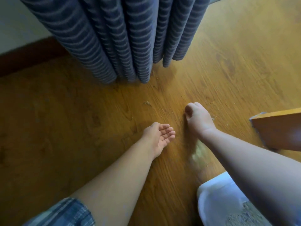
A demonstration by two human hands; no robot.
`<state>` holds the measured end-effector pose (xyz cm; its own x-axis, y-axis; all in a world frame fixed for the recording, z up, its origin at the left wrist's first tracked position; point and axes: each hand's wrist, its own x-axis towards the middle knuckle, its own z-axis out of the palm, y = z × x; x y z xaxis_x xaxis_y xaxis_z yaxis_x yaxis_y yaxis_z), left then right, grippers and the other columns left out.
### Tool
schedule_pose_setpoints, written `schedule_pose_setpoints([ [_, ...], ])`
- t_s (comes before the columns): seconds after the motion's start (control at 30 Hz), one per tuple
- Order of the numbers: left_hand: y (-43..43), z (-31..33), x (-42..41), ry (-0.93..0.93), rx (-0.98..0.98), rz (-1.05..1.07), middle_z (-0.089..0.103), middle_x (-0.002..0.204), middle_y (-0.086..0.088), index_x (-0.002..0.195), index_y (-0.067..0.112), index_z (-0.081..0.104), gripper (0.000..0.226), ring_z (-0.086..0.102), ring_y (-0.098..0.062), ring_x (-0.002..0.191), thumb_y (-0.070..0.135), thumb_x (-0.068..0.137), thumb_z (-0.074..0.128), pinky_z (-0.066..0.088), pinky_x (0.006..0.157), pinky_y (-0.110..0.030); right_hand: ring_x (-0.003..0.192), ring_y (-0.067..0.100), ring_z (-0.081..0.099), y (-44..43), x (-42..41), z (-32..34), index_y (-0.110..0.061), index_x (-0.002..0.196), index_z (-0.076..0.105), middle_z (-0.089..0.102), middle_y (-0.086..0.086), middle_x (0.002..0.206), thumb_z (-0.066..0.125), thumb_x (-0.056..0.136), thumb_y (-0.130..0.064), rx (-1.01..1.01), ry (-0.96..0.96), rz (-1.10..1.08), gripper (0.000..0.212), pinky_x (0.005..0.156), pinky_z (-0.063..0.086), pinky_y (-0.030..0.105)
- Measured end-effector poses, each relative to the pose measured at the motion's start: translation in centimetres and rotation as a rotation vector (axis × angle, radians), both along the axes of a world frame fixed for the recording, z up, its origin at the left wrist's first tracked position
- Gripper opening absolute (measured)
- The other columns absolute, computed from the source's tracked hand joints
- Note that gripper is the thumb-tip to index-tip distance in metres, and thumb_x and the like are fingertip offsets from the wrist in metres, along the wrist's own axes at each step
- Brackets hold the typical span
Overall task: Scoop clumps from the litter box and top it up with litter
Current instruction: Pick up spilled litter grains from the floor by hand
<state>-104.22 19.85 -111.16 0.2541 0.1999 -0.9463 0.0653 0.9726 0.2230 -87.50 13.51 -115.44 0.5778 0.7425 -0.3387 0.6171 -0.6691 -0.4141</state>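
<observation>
The white litter box (216, 198) shows at the bottom right corner, with grey litter (244, 214) inside it, partly hidden by my right forearm. Loose litter grains (210, 103) lie scattered on the wooden floor (65, 128) ahead of my hands. My left hand (158, 136) is palm up and cupped just above the floor, with nothing visible in it. My right hand (197, 116) rests on the floor with its fingers curled under; whether it holds grains is hidden. A blurred pale patch of litter (197, 152) lies under my right forearm.
A blue striped curtain (127, 43) hangs to the floor straight ahead. A wooden furniture corner (276, 129) juts in at the right. A dark skirting board (29, 56) runs along the wall at the left.
</observation>
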Motion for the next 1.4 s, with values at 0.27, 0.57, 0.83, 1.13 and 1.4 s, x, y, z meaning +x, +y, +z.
schedule_pose_setpoints([
  [0.27,0.1,-0.1,0.7,-0.092,-0.007,0.083,0.064,0.088,-0.015,0.101,0.002,0.059,0.035,0.063,-0.024,0.079,0.021,0.105,0.03,0.054,0.071,-0.035,0.074,0.008,0.051,-0.3,-4.6,3.4,-0.02,0.089,0.067,0.052,-0.009,0.083,0.063,0.086,-0.014,0.224,0.212,0.358,0.008,0.066,0.037,0.015],
  [0.57,1.1,0.2,-1.2,0.011,0.084,0.095,0.064,0.097,-0.017,0.108,-0.001,0.063,0.033,0.064,-0.028,0.09,0.018,0.103,0.035,0.057,0.079,-0.037,0.088,0.014,0.054,3.8,-2.7,0.9,-0.021,0.1,0.063,0.055,-0.005,0.098,0.055,0.093,-0.019,0.154,0.13,0.027,0.01,0.079,0.044,0.03],
  [0.83,2.0,0.1,-2.4,0.009,0.06,0.143,0.065,0.099,-0.018,0.105,-0.001,0.062,0.033,0.065,-0.028,0.09,0.018,0.102,0.035,0.056,0.075,-0.037,0.08,0.021,0.053,4.2,-3.2,-0.7,-0.02,0.081,0.056,0.048,-0.003,0.085,0.05,0.093,-0.014,0.11,0.042,0.092,0.014,0.069,0.046,0.035],
  [1.13,2.0,0.6,-1.5,-0.005,0.049,0.122,0.065,0.104,-0.021,0.113,-0.003,0.059,0.034,0.066,-0.031,0.097,0.018,0.104,0.034,0.056,0.084,-0.041,0.084,0.015,0.055,4.2,-4.2,0.4,-0.019,0.09,0.059,0.052,-0.006,0.089,0.053,0.095,-0.024,0.11,0.071,0.265,0.009,0.072,0.052,0.034],
  [1.4,3.2,1.7,-1.8,-0.037,0.075,0.198,0.068,0.102,-0.02,0.112,-0.001,0.063,0.032,0.069,-0.03,0.094,0.017,0.103,0.038,0.058,0.085,-0.04,0.089,0.018,0.057,8.8,-2.2,1.1,-0.018,0.094,0.066,0.059,-0.003,0.096,0.055,0.092,-0.015,0.276,0.074,-0.023,0.012,0.077,0.042,0.028],
])
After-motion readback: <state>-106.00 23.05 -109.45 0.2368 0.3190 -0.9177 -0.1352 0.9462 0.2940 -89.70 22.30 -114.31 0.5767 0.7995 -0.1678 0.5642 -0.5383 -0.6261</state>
